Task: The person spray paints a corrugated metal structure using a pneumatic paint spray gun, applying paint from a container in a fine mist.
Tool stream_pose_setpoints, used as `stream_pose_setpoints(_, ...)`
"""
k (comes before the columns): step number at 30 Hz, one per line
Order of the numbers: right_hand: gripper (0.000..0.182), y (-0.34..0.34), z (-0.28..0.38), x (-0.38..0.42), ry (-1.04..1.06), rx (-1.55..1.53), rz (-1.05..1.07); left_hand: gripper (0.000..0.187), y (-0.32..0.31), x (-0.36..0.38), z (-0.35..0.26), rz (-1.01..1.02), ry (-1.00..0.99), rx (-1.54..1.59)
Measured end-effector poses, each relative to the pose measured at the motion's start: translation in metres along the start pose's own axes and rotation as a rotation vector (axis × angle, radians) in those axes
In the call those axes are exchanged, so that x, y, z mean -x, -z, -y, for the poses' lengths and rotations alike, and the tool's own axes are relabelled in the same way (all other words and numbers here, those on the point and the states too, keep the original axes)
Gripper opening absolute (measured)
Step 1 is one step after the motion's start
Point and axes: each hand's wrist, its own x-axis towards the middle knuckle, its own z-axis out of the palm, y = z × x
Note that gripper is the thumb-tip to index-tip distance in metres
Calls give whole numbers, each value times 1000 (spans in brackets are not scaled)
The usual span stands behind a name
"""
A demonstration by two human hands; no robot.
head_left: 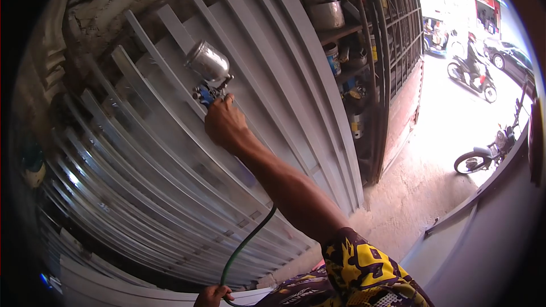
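While the right grip (226,120) is clenched around the gun (208,95), left of centre in the upper half of the frame, the left grip (211,297) is closed on the green hose (243,245) at the bottom edge. A silvery cup (210,61) sits tilted on top of the gun, in front of the grey strips (315,62); whether either touches them cannot be told. These strips run side by side, slanting from the upper left to the lower middle, and some at the left have a wet-looking shine. From the left grip, the hose curves up and passes out of sight behind the bare right forearm (284,185), which reaches in from a yellow-and-dark sleeve (369,264) at the lower right. Top centre-right, shelves (340,34) hold a metal pot (328,16) and, lower down, a can (332,58), just beside a barred grille (402,25). At the upper right, a helmeted rider (472,57) is on a motorcycle (483,83) in a bright street, near a dark car (511,59); below them a second motorcycle (483,158) stands at the right.
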Motion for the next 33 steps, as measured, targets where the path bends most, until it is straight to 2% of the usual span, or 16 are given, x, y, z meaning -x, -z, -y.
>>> stream_pose_setpoints(6,40,33,62,-53,56,-29,37,41,4,14,-47,-53,-87,165)
stream_pose_setpoints(7,40,40,73,-60,67,-42,33,42,6,16,-55,-66,-86,101)
stream_pose_setpoints(12,38,63,118,-100,104,2,25,41,8,21,-76,-62,-106,318)
stream_pose_setpoints(17,42,80,157,-122,174,-14,-71,39,14,28,-102,-68,-137,381)
stream_pose_setpoints(25,43,92,200,-130,233,1,-120,40,18,30,-112,-57,-144,442)
stream_pose_setpoints(27,43,85,206,-131,282,46,-97,40,20,29,-106,-44,-146,437)
stream_pose_setpoints(31,41,61,211,-128,351,-74,-144,41,23,30,-95,-49,-138,469)
stream_pose_setpoints(33,39,51,217,-125,334,-52,-100,40,24,32,-92,-93,-108,463)
